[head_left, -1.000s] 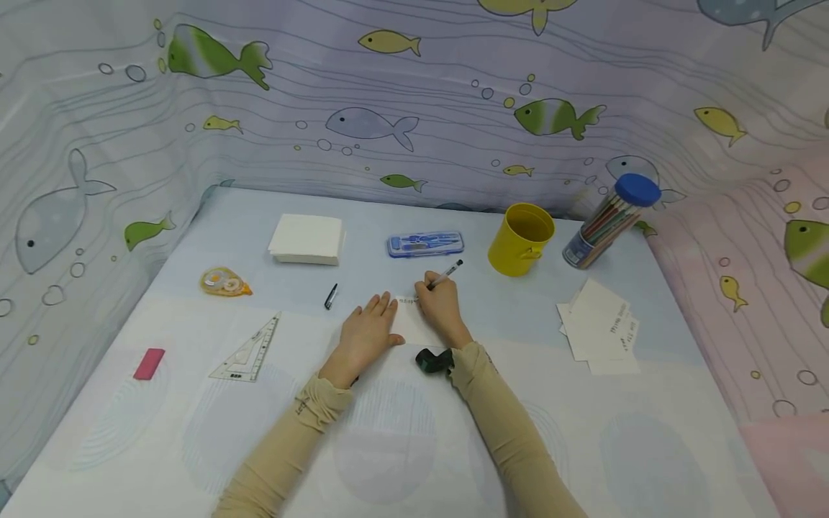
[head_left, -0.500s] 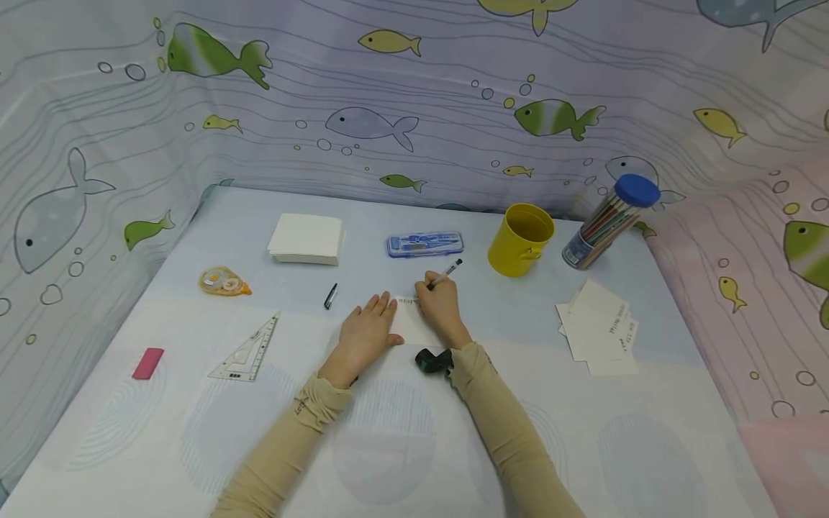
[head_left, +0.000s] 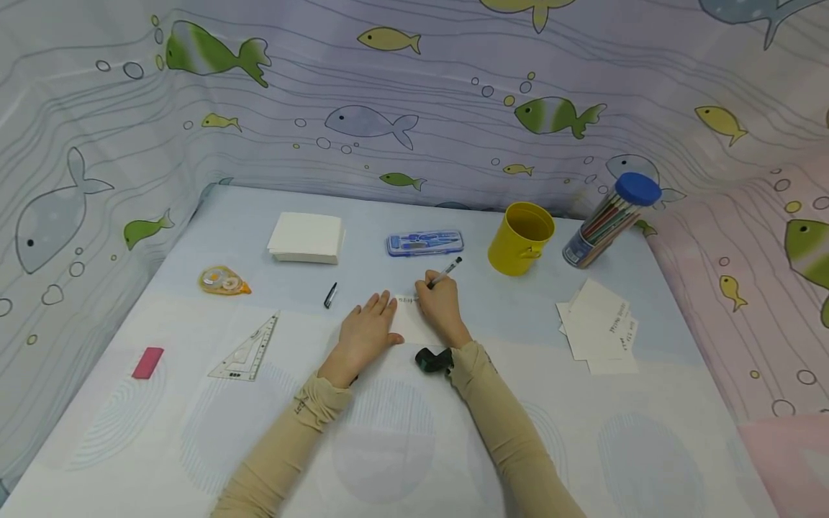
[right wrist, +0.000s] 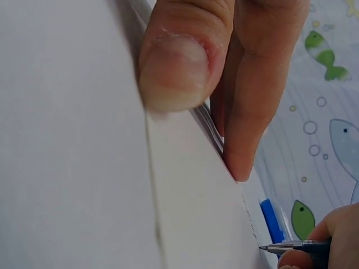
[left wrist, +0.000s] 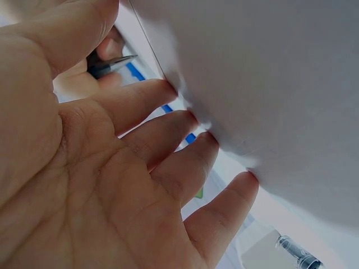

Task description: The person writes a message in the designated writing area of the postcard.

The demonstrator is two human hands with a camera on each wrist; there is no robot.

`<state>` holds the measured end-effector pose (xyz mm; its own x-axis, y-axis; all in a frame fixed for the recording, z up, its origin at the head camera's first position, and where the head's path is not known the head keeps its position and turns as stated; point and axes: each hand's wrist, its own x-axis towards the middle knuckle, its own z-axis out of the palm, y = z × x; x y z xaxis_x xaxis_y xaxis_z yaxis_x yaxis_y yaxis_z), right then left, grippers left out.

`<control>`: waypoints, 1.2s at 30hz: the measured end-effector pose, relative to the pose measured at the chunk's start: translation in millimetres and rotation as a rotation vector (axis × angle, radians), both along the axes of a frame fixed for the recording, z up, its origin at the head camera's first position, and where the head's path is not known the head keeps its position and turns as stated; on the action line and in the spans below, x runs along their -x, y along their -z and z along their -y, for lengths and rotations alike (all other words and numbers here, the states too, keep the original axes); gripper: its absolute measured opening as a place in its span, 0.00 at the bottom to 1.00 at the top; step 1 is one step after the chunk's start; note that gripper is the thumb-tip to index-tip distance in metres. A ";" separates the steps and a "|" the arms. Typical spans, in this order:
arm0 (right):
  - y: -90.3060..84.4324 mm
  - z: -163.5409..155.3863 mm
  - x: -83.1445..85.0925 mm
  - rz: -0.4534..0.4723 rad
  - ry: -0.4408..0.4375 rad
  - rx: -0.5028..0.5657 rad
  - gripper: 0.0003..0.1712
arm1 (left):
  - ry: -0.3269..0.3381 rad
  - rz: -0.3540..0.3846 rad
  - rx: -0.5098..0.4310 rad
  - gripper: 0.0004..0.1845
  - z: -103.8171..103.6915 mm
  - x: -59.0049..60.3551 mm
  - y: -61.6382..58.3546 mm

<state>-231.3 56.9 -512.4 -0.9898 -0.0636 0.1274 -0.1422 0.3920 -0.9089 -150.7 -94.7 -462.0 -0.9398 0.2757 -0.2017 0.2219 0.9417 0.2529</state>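
A white card (head_left: 414, 327) lies on the table between the hands, a line of small dark writing along its far edge. My left hand (head_left: 367, 332) rests with its fingers extended at the card's left side; in the left wrist view, the fingertips (left wrist: 210, 137) touch the surface. My right hand (head_left: 443, 306) grips a pen (head_left: 447, 272) with a clear barrel and dark end. In the right wrist view, the pen's metal tip (right wrist: 272, 247) meets the card at the end of the written line. A small black pen cap (head_left: 331, 296) lies left of the card.
Behind stand a card stack (head_left: 307, 237), a blue geometry set case (head_left: 424, 243), a yellow cup (head_left: 521, 239) and a pencil jar (head_left: 605, 226). Written cards (head_left: 599, 324) lie right. Correction tape (head_left: 222, 280), a set square (head_left: 249, 352) and a pink eraser (head_left: 148, 362) lie left.
The pen in my right hand has shifted very slightly at the card's written line. My left hand stays in place.
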 end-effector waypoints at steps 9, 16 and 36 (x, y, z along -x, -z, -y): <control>-0.1 -0.4 0.3 0.011 -0.016 0.045 0.20 | 0.005 -0.013 0.013 0.41 -0.5 -1.2 -4.0; -0.8 1.2 0.9 -0.004 -0.021 -0.004 0.19 | 0.002 -0.013 0.017 0.41 0.2 -0.7 -3.1; -0.7 0.5 0.7 -0.018 -0.025 -0.015 0.20 | -0.001 -0.029 0.022 0.41 -0.6 -0.5 -0.7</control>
<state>-232.0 56.4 -511.7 -0.9855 -0.0904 0.1436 -0.1680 0.4017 -0.9002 -150.2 -94.1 -461.3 -0.9457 0.2707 -0.1800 0.2283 0.9472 0.2252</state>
